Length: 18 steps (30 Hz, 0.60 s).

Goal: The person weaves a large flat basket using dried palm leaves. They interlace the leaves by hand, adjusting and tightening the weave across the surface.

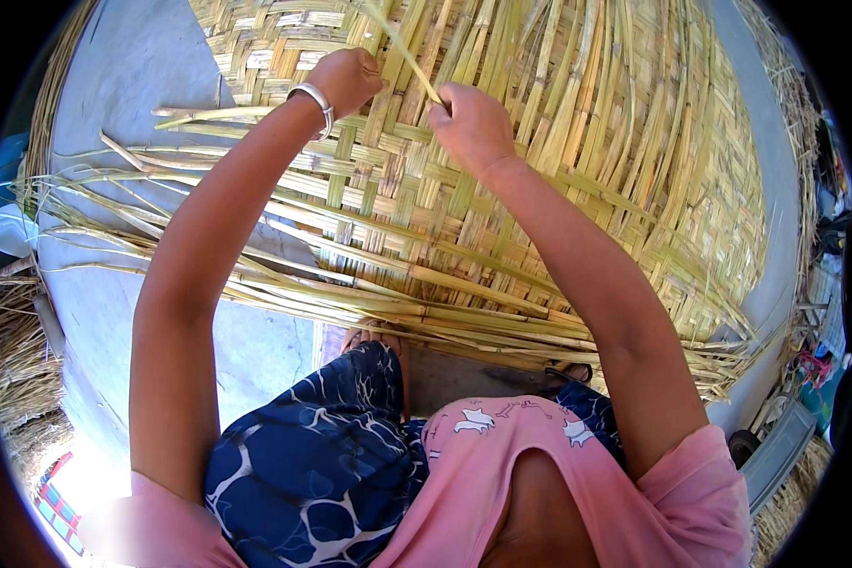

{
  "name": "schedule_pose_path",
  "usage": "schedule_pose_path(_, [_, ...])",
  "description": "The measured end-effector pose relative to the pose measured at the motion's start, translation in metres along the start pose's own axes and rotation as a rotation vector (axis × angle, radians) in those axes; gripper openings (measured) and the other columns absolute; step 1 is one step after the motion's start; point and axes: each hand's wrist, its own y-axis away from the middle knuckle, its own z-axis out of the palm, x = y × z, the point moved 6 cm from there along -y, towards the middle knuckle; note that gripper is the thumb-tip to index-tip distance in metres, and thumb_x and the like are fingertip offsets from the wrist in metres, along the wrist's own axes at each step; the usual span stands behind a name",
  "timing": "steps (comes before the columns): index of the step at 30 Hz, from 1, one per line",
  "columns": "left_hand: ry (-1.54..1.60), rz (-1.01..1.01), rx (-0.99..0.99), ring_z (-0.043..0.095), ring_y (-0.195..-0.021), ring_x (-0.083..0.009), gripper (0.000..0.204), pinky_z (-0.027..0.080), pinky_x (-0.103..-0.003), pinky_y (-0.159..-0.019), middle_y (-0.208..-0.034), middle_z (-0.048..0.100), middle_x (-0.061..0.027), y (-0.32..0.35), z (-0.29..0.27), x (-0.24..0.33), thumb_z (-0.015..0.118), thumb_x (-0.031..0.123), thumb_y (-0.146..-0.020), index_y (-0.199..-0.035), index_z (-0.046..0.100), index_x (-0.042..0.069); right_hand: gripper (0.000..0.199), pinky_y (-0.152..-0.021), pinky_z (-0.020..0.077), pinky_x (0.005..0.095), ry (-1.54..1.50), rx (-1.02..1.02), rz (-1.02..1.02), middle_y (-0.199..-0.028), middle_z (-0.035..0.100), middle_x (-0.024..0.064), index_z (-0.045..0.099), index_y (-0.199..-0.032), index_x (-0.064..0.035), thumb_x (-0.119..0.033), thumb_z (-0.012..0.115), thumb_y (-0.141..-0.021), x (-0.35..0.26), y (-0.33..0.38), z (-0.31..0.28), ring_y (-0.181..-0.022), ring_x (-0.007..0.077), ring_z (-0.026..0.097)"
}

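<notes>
A large woven mat [284,62] of flat, yellow-green split-reed strips spreads out in front of me. My right hand [475,125] is closed on one narrow reed strip [405,55], which slants from its fingers up and to the left, past the top edge. Just left of that strip, my left hand [347,80], with a pale bangle [324,106] at the wrist, is closed over the weave. Whatever its fingers pinch is too small or hidden to make out. Long unwoven strip ends [540,71] lie along the mat's far right part.
Loose strip ends [95,232] fan out at the left over the grey floor [95,327]. A bundle of strips [445,317] runs along the mat's near edge, close to my feet. Dry straw [19,369] is heaped at the far left, beside a white container [13,230]. A grey crate [779,454] stands at right.
</notes>
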Motion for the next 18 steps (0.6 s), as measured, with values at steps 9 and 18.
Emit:
schedule_pose_path(9, [0.110, -0.065, -0.028, 0.058, -0.066, -0.0221, 0.038, 0.048, -0.033, -0.065, -0.073, 0.062, -0.0121, -0.017, 0.012, -0.015, 0.074, 0.032, -0.071, -0.086, 0.062, -0.001, 0.022, -0.061, 0.0440, 0.0454, -0.224, 0.130, 0.158, -0.065, 0.057, 0.0192, 0.054, -0.069, -0.0006, -0.021, 0.056, -0.076, 0.019, 0.004, 0.000, -0.063, 0.0369, 0.056])
schedule_pose_path(18, [-0.235, -0.042, -0.019, 0.058, -0.068, -0.0308, 0.030, 0.046, -0.038, -0.063, -0.074, 0.061, -0.0156, -0.011, 0.013, 0.001, 0.068, 0.029, -0.077, -0.080, 0.055, 0.002, 0.026, -0.060, 0.0455, 0.0380, -0.223, 0.107, 0.155, -0.063, 0.058, 0.0140, 0.055, -0.072, -0.0009, -0.026, 0.059, -0.077, 0.027, 0.001, 0.004, -0.058, 0.0284, 0.055])
